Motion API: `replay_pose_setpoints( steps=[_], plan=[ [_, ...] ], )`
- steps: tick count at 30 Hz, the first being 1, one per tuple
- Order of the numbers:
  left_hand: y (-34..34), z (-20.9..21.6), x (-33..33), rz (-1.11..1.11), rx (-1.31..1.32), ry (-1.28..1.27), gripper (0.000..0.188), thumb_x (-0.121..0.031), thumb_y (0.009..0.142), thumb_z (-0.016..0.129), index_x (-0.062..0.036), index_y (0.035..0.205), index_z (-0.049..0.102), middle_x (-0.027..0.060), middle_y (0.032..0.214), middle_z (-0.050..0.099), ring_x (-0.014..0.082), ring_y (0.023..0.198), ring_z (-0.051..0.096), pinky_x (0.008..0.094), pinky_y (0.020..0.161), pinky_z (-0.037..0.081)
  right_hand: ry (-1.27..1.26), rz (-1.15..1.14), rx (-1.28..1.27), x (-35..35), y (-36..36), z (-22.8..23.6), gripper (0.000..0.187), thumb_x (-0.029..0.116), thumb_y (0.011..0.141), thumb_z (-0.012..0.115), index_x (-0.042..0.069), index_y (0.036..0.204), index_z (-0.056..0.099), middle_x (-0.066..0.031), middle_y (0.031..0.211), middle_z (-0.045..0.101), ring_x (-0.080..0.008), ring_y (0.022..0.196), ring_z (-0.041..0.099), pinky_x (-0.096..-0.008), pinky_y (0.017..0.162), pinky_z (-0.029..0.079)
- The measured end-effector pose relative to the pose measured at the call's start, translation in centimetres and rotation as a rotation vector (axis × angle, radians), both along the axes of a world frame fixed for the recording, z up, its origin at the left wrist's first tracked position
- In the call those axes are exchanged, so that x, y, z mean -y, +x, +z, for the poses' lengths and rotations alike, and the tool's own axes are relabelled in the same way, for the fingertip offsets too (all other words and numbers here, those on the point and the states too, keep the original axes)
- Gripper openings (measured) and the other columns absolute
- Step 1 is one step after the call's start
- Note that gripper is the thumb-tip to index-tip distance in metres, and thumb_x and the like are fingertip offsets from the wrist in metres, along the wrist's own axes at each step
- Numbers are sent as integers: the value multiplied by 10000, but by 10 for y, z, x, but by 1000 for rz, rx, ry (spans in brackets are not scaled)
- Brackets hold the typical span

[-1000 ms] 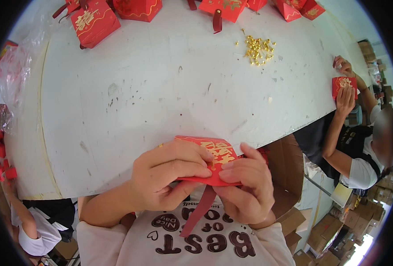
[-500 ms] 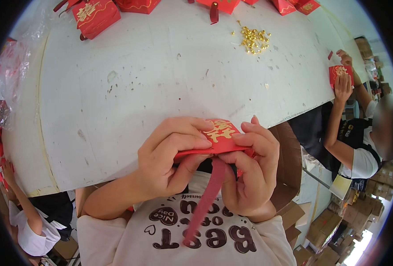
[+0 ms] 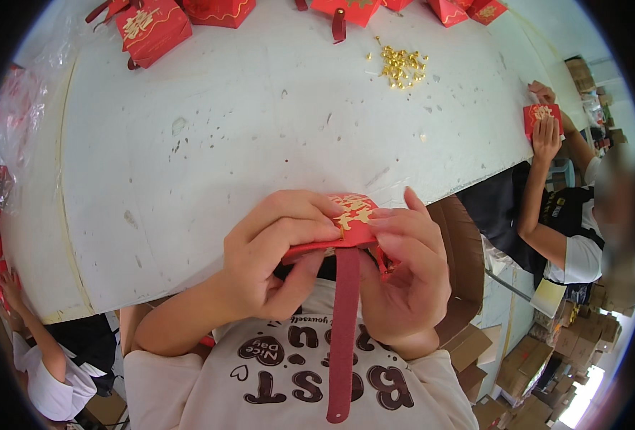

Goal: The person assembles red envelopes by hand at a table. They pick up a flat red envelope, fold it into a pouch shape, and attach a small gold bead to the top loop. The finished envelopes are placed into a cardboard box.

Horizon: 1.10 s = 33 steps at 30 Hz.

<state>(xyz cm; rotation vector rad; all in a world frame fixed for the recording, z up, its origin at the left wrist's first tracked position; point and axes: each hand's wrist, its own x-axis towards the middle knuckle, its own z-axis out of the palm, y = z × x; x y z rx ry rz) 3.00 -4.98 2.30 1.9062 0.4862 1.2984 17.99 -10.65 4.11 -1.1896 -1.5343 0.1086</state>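
Note:
Close to my chest, at the table's near edge, I hold a small red gift box [image 3: 357, 231] with gold lettering. My left hand [image 3: 278, 247] grips its left side, thumb underneath and fingers on top. From the right, my right hand [image 3: 408, 276] pinches the other side, with one finger raised. A dark red strap [image 3: 342, 333] hangs straight down from the box's near edge, a small hole at its lower end. Something small and gold shows on the box by my left fingertips. My fingers hide the box's sides.
Small gold studs [image 3: 403, 67] lie in a pile on the white table [image 3: 210, 136]. Red boxes [image 3: 156, 32] stand along the far edge. A co-worker at right handles another red box [image 3: 541, 122]; another person's hand [image 3: 9, 287] shows at far left. An open carton [image 3: 460, 251] stands beside me.
The strap has swung from a slant to hanging straight and shows longer. My right fingers have shifted on the box. The co-worker's hands at right have moved slightly.

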Motion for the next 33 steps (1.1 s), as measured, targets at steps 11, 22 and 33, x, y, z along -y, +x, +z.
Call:
replay_pose_setpoints(
  steps=[11, 22, 33],
  plan=[
    [1, 8, 10, 175, -41, -76, 308, 81, 597, 757, -23, 860, 635, 82, 842, 652, 259, 828, 626, 361, 737, 513, -269, 310, 19, -11, 28, 22, 218, -51, 658, 733, 62, 832, 665, -67, 862, 622, -244, 825, 575, -327, 726, 459],
    [6, 7, 11, 161, 20, -77, 287, 117, 604, 716, -16, 831, 602, 87, 838, 660, 273, 832, 621, 351, 731, 517, 526, 88, 599, -5, 17, -3, 189, 75, 572, 661, 205, 694, 601, 17, 790, 493, -127, 627, 398, -297, 635, 354],
    [5, 2, 14, 170, 128, -170, 252, 79, 656, 733, -31, 841, 602, 86, 885, 674, 275, 857, 625, 359, 782, 518, 302, 288, 933, -28, 40, 47, 192, 123, 777, 691, 146, 968, 694, -21, 1095, 632, -192, 950, 557, -297, 659, 424]
  ],
)
